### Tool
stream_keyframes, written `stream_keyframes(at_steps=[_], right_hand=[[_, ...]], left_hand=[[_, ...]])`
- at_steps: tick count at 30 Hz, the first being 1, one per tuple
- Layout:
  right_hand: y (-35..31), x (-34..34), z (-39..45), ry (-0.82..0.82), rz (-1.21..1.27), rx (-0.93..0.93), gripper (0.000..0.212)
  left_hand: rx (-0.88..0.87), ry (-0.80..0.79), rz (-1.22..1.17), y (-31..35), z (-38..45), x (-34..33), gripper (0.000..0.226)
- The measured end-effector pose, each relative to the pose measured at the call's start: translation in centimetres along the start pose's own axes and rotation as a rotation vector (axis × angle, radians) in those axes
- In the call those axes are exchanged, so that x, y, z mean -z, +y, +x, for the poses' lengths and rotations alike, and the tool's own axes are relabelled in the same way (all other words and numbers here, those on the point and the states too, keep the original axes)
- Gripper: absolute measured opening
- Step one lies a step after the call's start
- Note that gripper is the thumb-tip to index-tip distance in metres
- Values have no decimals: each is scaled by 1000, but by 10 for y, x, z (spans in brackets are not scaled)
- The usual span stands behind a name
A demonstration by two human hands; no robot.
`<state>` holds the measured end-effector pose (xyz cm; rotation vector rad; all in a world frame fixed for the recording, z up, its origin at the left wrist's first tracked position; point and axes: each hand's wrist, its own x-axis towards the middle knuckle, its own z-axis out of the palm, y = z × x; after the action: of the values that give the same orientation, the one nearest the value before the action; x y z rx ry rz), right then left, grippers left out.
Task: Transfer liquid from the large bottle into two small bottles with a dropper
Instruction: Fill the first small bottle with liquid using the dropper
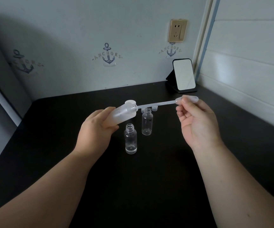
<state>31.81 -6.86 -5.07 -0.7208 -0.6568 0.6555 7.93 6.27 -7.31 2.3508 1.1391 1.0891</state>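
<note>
My left hand (96, 129) grips the large frosted bottle (121, 113), tilted so its open neck points right. My right hand (197, 122) pinches the bulb of a clear plastic dropper (162, 103) held almost level, and its tip sits in the large bottle's mouth. Two small clear bottles stand uncapped on the black table below. The nearer small bottle (130, 139) has a little clear liquid at its bottom. The farther small bottle (147, 121) looks empty.
A white cap (130, 101) lies behind the large bottle, and small clear caps (154, 108) lie behind the farther small bottle. A small standing mirror (183, 75) is at the table's back right corner. The black table (149, 186) meets walls behind and to the right.
</note>
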Motion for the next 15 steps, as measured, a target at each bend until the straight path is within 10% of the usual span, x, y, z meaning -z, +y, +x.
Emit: stream_keyframes(at_steps=[15], right_hand=[[12,-14,-8,-132,-109,-49,14]], left_hand=[[-14,-4,-1,2,-1,-5,60]])
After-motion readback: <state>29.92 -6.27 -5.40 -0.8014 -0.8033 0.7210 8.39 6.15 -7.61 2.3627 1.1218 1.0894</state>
